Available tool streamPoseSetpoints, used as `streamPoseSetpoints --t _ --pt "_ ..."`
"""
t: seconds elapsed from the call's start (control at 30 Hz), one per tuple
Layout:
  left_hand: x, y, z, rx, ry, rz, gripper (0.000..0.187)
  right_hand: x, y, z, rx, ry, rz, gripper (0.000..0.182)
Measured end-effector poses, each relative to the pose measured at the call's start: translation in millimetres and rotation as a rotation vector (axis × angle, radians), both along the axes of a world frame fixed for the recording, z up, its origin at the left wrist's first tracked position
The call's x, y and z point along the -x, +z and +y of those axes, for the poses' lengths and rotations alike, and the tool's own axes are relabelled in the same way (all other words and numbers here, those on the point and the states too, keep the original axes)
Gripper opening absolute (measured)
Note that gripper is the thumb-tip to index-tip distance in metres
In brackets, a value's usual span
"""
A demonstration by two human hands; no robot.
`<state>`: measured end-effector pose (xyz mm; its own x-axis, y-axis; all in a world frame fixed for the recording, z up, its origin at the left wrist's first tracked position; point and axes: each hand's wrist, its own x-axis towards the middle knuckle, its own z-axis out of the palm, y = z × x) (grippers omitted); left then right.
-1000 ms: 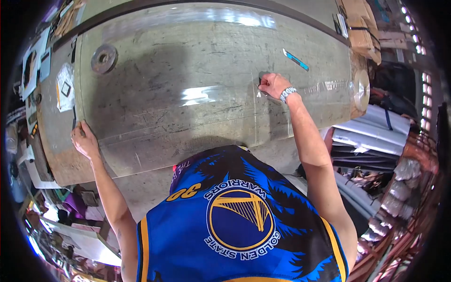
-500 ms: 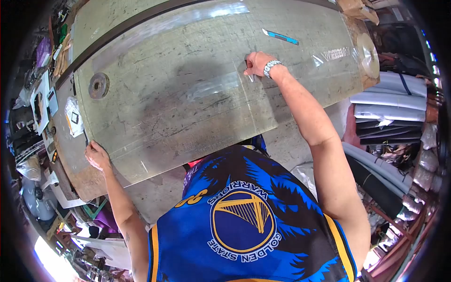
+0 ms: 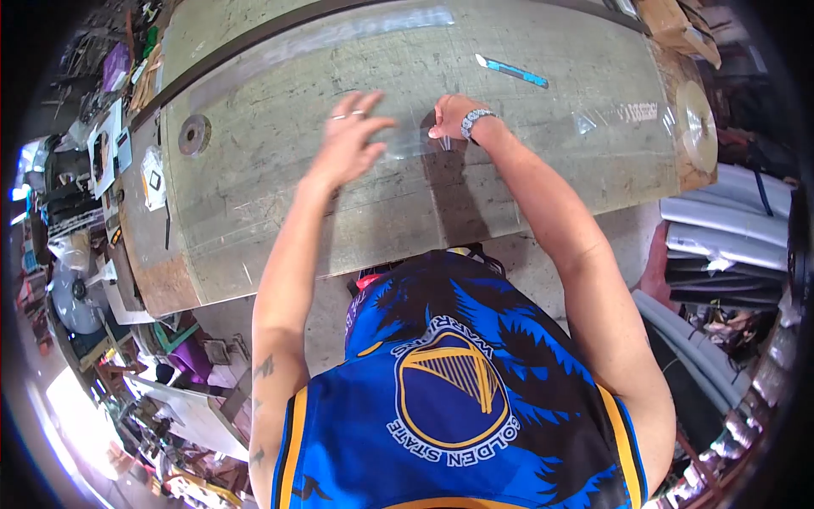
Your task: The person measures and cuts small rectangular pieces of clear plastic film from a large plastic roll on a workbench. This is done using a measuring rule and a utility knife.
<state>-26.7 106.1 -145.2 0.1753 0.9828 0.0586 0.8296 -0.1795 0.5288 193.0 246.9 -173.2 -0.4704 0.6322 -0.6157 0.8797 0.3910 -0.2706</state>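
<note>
My right hand (image 3: 458,117), with a patterned band at the wrist, is at the middle of the worktable (image 3: 373,229). Its thumb and fingers are pinched together low over the surface. A small, clear-looking sliver shows just below the fingertips, but what they grip is too small to make out. To its left, my left hand (image 3: 352,140) hovers over the table with fingers spread and slightly blurred, holding nothing. Beyond my right hand, a blue utility knife (image 3: 517,73) lies on the table.
A round disc with a centre hole (image 3: 186,140) lies at the left, another pale disc (image 3: 697,127) at the right end. A long dark bar (image 3: 212,71) crosses the far side. Grey rolls (image 3: 721,210) are stacked at right. A cardboard box (image 3: 674,27) stands at the far right corner.
My left hand has left the table's near left edge and come up and right, beside my right hand, its fingers opening out. My right hand stays pinched in nearly the same place.
</note>
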Motion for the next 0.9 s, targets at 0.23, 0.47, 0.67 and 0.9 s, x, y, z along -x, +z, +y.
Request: streamPoseSetpoints --t 0.23,0.47,0.67,0.9 --pt "-39.5 -28.5 49.3 0.254 -0.156 0.058 0.045 0.1 2.1 5.5 0.023 0.066 -0.031 0.061" --pt "-38.9 -22.6 53.3 0.281 -0.170 0.148 0.048 -6.1 1.2 7.9 0.030 0.059 0.040 0.062" --pt "-40.2 -21.1 51.9 0.337 -0.131 0.145 0.051 -61.1 -11.8 34.1 0.028 -0.149 0.448 0.046" --pt "-40.4 -19.8 51.4 0.366 -0.118 0.142 0.049 -182.0 -52.4 70.8 -0.884 -0.199 0.475 0.028"
